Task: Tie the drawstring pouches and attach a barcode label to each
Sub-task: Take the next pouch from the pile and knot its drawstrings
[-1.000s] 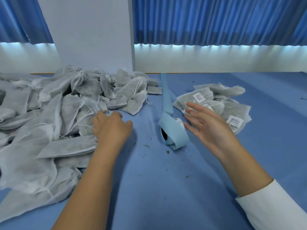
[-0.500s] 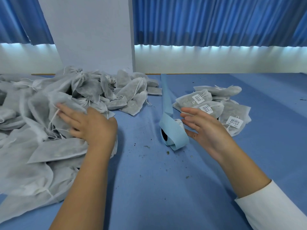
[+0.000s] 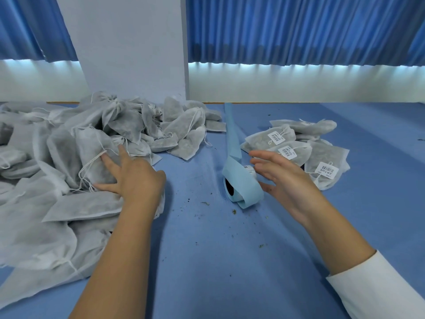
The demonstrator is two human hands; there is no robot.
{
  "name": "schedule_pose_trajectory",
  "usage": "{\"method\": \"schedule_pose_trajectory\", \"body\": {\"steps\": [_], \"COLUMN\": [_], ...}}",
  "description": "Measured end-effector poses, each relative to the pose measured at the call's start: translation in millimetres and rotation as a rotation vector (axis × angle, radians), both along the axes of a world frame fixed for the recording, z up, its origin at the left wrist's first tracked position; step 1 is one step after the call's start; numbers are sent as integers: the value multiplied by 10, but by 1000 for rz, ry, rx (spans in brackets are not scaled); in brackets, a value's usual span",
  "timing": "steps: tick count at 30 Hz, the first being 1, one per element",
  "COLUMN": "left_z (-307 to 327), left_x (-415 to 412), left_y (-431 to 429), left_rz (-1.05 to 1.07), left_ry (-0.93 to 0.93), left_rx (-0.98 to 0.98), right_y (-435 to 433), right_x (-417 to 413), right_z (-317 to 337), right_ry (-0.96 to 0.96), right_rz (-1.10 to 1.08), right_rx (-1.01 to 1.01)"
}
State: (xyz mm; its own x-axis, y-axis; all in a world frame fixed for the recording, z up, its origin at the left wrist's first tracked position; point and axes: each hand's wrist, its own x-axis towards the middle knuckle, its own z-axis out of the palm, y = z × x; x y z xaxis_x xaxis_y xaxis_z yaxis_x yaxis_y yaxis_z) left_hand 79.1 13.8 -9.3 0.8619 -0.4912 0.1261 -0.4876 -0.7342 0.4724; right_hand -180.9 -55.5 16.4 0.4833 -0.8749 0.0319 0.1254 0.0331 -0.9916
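Observation:
A big heap of grey drawstring pouches covers the left of the blue table. My left hand lies on one upright pouch in that heap, fingers spread against its side and its white string. A roll of light-blue label backing stands in the middle, its strip trailing away toward the wall. My right hand hovers open just right of the roll, fingers straight, holding nothing. Behind it lies a small pile of tied pouches with barcode labels.
The blue table surface carries scattered dark crumbs in front of the roll. A grey pillar and blue curtains stand behind the table. A white sleeve covers my right forearm.
My left hand has moved left into the heap and spread its fingers on a pouch, which now stands up more. My right hand has shifted slightly toward the roll.

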Motion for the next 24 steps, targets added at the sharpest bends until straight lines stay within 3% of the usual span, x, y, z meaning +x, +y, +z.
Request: {"method": "schedule_pose_trajectory", "body": {"steps": [10,16,21,24], "left_z": [5,81,65,46], "left_x": [47,-43,-78,-89], "left_y": [51,44,35,49], "left_rz": [-125,-229,-318,-335], "left_ry": [-65,-4,-57,-109], "left_rx": [-30,-198,-69,-150], "right_y": [68,84,83,84], "right_x": [55,66,51,53], "right_z": [-9,-10,-8,-8], "right_ry": [102,125,131,134], "right_rz": [14,31,28,16], "right_rx": [-76,-104,-114,-117]}}
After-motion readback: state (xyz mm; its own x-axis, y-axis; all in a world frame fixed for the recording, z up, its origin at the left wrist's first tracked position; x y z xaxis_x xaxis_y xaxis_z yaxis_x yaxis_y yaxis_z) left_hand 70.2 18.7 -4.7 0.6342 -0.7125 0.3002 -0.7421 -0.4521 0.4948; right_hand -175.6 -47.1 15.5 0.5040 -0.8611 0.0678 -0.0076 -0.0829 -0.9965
